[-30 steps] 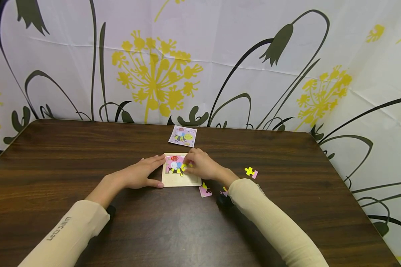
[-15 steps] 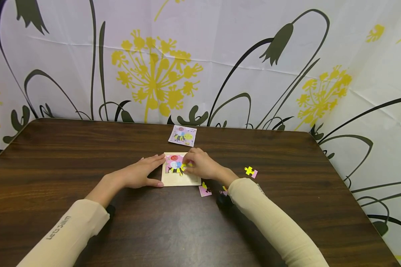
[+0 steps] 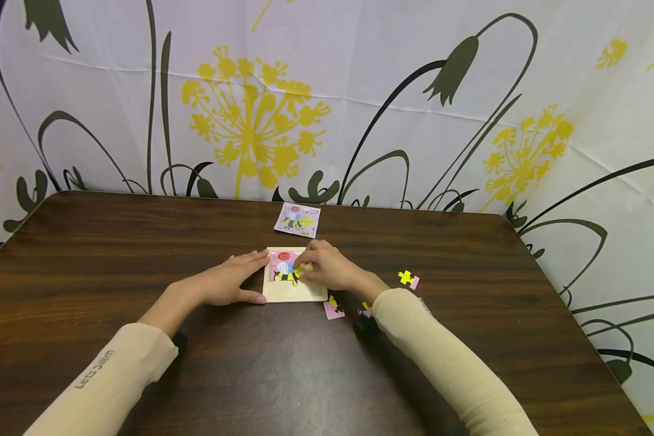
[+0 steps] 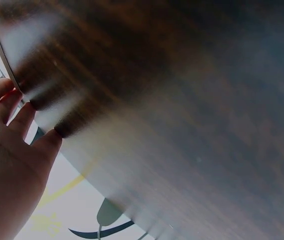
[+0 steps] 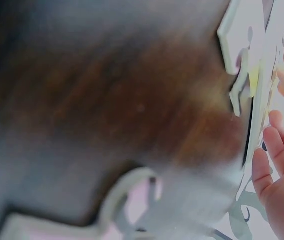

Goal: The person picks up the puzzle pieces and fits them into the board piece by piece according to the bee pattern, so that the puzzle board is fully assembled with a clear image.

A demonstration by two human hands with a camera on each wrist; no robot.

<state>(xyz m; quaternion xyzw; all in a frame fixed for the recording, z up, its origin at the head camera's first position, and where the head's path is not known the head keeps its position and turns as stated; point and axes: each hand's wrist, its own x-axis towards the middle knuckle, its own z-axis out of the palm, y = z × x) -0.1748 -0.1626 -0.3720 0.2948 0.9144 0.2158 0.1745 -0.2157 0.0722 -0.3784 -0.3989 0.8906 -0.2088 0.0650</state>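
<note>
A small square wooden puzzle tray (image 3: 294, 295) lies on the table, its upper left filled with joined pieces (image 3: 283, 266) picturing a bee and a red-topped shape. My left hand (image 3: 226, 281) rests at the tray's left side, fingertips on the upper corner and thumb at the lower one. Over the tray's right half, my right hand (image 3: 332, 266) pinches a puzzle piece (image 3: 307, 267) with yellow on it, thumb and index finger bent around it; most of the piece is hidden by the fingers. The left wrist view shows the left hand's (image 4: 14, 165) fingers spread.
Loose puzzle pieces lie to the right: a pink one (image 3: 334, 309) by the tray's corner, another (image 3: 366, 310) partly under the right wrist, and a yellow-pink one (image 3: 408, 279) farther out. A picture card (image 3: 298, 220) lies behind the tray on the brown table (image 3: 272, 375).
My right index finger has shifted slightly left over the joined pieces. The left hand, the tray and the loose pieces have stayed in place.
</note>
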